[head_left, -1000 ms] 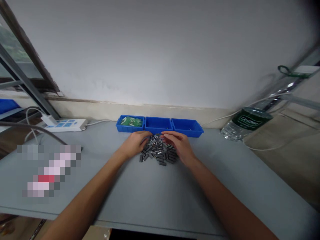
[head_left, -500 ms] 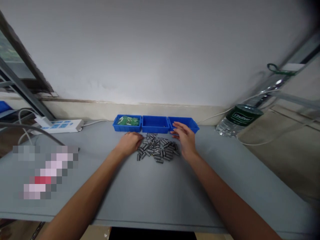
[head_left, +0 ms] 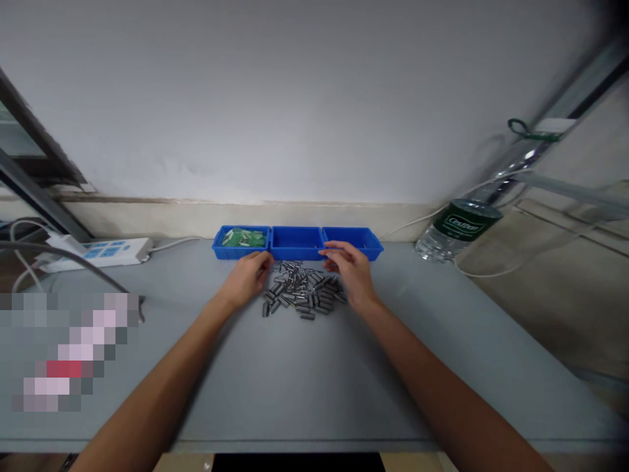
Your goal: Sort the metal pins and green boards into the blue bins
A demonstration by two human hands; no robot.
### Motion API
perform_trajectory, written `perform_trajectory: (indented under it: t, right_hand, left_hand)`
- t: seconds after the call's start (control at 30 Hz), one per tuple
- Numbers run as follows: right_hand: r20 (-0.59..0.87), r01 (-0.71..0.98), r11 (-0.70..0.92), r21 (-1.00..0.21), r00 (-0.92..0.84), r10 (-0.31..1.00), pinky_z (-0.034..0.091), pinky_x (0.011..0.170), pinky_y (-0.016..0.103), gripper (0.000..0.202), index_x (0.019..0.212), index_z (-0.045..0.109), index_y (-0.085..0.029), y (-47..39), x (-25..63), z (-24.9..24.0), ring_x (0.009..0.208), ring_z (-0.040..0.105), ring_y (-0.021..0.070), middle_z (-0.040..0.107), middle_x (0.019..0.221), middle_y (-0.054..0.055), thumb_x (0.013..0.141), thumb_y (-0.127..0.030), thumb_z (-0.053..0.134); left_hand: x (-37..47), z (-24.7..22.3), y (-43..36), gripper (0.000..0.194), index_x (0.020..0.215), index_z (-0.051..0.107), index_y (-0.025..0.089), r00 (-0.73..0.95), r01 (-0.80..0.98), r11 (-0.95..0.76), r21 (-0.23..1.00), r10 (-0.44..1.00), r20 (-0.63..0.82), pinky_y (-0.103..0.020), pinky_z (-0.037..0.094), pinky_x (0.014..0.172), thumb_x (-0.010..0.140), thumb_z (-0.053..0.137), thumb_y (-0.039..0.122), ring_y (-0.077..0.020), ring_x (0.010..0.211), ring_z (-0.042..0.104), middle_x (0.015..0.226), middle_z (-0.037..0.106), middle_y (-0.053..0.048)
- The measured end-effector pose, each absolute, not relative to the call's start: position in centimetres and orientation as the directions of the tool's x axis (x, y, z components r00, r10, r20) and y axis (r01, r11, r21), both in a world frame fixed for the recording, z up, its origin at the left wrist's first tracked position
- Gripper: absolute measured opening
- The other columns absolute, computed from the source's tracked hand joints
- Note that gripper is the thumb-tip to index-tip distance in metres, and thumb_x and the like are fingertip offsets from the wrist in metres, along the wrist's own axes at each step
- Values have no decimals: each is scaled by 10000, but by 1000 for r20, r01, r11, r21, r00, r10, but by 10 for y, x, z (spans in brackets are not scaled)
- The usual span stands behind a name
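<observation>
A loose pile of small metal cylinders and thin pins (head_left: 299, 288) lies on the grey table between my hands. At the pile's far left edge is my left hand (head_left: 246, 278), its fingers curled together close to the front of the bins; whatever they hold is hidden. My right hand (head_left: 352, 270) hovers over the pile's right side, fingers bent but apart, with nothing visible in them. Behind the pile stand three joined blue bins: the left bin (head_left: 240, 254) has pale small pieces on green, the middle bin (head_left: 295, 254) shows a bare floor, and the right bin (head_left: 366, 252) is partly covered by my right hand.
A white power strip (head_left: 122, 251) with plugs and cables sits at the back left. A large clear bottle with a green label (head_left: 462, 223) lies tilted at the back right beside a metal post. On the left is a pixelated pinkish item (head_left: 88, 337). A wall closes off the back.
The whole view has shifted slightly. My left hand has lifted a little from the pile's edge toward the bins. My right hand has edged left toward the middle bin.
</observation>
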State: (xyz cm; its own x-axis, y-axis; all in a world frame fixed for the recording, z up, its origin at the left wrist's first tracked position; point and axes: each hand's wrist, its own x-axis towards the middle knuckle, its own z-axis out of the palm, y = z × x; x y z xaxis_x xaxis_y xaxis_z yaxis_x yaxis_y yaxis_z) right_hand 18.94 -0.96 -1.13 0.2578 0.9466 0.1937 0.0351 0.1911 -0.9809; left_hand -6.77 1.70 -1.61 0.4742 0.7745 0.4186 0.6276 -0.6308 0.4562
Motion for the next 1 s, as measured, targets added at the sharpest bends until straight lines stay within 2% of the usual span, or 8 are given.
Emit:
perform_trajectory:
  t: [0.1,0.23,0.4,0.57,0.8,0.87,0.93,1.0]
  right_hand:
    - [203,86,192,-978,160,966,573,693,354,245,966,728,-233,-12,187,-9,698,704,196,779,833,43,770,-370,673]
    - [219,111,223,-969,-42,975,595,810,386,251,996,761,-250,-18,179,-7,828,752,220,801,870,40,760,-328,722]
    - [141,27,150,-988,-223,965,594,831,382,260,1006,803,-263,-26,171,-4,883,754,211,817,956,39,762,-350,784]
    - [56,-68,42,-997,-216,975,570,762,324,205,937,829,-268,-28,168,-5,789,728,171,809,908,31,767,-378,798]
    - [-19,-192,-64,-979,-226,974,536,728,290,255,913,842,-253,-28,165,-3,750,687,148,804,908,31,686,-370,848]
    - [-38,-175,-72,-982,-188,981,529,721,298,252,892,843,-242,-29,165,-2,731,673,151,802,890,38,673,-367,843]
    - [-39,-138,-57,-989,-124,992,522,714,307,248,889,842,-236,-28,167,0,734,668,161,803,891,47,675,-362,827]
    - [-18,-111,-21,-994,-29,999,519,711,317,256,903,838,-236,-25,172,0,745,668,171,808,926,56,679,-357,811]
  left_hand:
    - [-64,-8,13,199,1039,671,184,429,493,-678,545,734,526,-301,568,761,868,628,93,-162,792,672,879,706,-33]
    - [-55,2,4,142,1044,693,183,412,409,-779,476,623,665,-299,588,775,908,663,158,-147,797,674,902,699,-36]
    - [-49,9,-4,85,1012,687,189,422,360,-824,438,563,711,-284,599,755,938,654,165,-134,777,674,943,702,-43]
    - [-48,11,-6,68,993,692,189,415,355,-834,423,546,728,-282,598,758,940,659,160,-134,784,671,943,703,-46]
    - [-46,11,-9,80,1018,696,194,424,347,-836,426,545,724,-282,589,786,947,660,185,-140,815,684,947,716,-38]
    - [-49,7,-6,186,1118,682,202,458,384,-811,441,582,672,-299,592,816,931,681,210,-157,858,700,1001,734,-44]
    - [-53,1,-2,278,1182,666,209,494,493,-752,437,656,571,-322,590,834,905,691,200,-186,900,709,1039,743,-53]
    - [-59,-7,4,254,1144,682,203,492,639,-659,398,747,447,-342,582,826,893,671,170,-214,896,709,1031,742,-70]
